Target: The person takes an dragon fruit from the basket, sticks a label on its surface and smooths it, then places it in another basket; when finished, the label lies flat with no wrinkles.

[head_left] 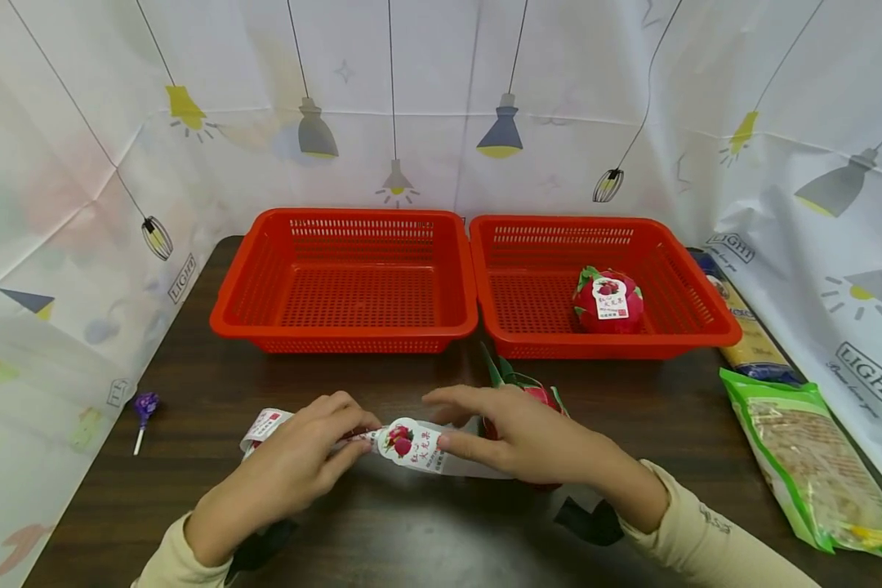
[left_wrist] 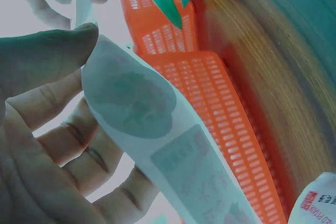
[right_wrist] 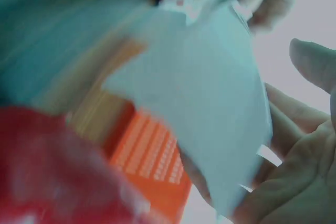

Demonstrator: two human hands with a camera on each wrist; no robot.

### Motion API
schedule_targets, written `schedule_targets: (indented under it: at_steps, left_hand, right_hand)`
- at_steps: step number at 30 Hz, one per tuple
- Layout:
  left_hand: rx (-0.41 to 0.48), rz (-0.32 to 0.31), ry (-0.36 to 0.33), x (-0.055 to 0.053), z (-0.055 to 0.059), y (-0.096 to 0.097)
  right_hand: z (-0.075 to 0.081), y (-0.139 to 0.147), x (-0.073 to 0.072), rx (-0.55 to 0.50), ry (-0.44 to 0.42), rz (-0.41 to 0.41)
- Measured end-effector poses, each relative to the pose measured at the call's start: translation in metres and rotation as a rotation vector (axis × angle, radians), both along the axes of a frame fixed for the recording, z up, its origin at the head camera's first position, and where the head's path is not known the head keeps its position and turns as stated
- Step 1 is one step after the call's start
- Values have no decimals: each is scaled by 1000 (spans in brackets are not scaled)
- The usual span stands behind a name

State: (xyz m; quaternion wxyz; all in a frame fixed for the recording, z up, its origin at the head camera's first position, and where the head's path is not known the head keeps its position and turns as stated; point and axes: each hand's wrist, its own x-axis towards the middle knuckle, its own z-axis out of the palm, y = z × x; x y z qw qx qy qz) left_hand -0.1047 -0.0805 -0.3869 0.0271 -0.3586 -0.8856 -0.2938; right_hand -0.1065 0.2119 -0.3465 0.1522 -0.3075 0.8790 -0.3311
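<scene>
In the head view my left hand (head_left: pixel 305 449) pinches a strip of dragon fruit stickers (head_left: pixel 404 441) between thumb and fingers. The rest of the strip trails out to the left of that hand. From the left wrist view, the thumb presses near the top of the sticker strip (left_wrist: pixel 131 98), fingers behind it. My right hand (head_left: pixel 529 433) is spread at the strip's right end; in the right wrist view its thumb (right_wrist: pixel 315 66) stands apart from the pale strip (right_wrist: pixel 199 93). A dragon fruit (head_left: pixel 540 394) with green leaf tips sits on the table, partly hidden behind the right hand.
Two red plastic baskets stand side by side at the back: the left basket (head_left: pixel 360 333) and the right basket (head_left: pixel 617 339), which holds a stickered dragon fruit (head_left: pixel 628 321). A purple lollipop (head_left: pixel 145 406) lies at left. A green-edged food bag (head_left: pixel 816 457) and a yellow-blue packet (head_left: pixel 753 339) lie at right.
</scene>
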Motion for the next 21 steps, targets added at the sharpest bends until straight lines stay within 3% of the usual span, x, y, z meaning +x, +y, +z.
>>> schedule_targets:
  at_steps: [4, 12, 16, 21]
  left_hand:
    - [23, -16, -38, 2, 0, 3]
    - [101, -99, -170, 0, -2, 0]
    - [192, -176, -321, -9, -2, -7]
    - [296, -318, -537, -33, -8, -10]
  right_hand:
    - [-3, -15, -3, -6, -25, 76]
    - [-8, -22, 0, -39, -56, 52]
    - [-10, -23, 2, -61, -65, 64]
    - [-10, -26, 5, -106, -63, 104]
